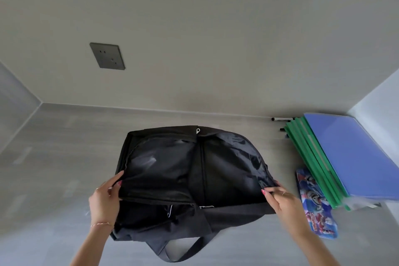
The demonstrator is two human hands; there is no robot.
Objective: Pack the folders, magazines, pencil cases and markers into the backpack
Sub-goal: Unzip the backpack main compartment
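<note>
Backpack (164, 218): black woven cloth, matt outside. Lining (233, 157): thin black synthetic fabric, slight sheen, creased, catching soft highlights. Zipper pulls (206, 207): bright metal, shiny.

Folders (354, 153): top one blue-violet plastic, smooth, semi-gloss; those beneath green plastic, smooth edges.

Pencil case (315, 205): glossy printed face, blue and red artwork; material under the print not determinable.

Markers (281, 119): dark bodies, look like plastic; too small to judge finish.

Surface (64, 147): grey, matt, faint streaked grain.

Wall (194, 39): plain beige, matt. Socket plate (107, 55): dark grey, smooth, satin.
</note>
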